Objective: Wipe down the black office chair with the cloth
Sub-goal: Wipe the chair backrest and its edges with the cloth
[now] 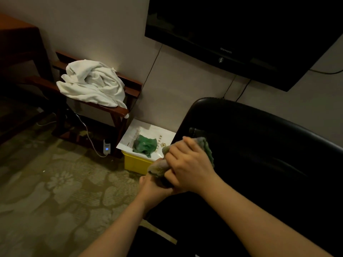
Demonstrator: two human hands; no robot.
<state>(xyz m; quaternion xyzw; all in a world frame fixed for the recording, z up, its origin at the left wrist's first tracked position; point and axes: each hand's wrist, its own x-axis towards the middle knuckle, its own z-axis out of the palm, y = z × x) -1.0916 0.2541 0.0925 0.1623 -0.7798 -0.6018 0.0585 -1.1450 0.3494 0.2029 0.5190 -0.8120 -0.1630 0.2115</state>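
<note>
holding the soft grey-green cloth against the left edge of the shiny black office chair, the right hand has its fingers curled over the top of it. the left hand grips the bunched end from below. with the cloth so bunched up, i think it could slip out and drop toward the yellow bin close by.

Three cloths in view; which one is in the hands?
The grey-green cloth, held by both hands against the black chair; the white towel and green cloth lie untouched.
</note>
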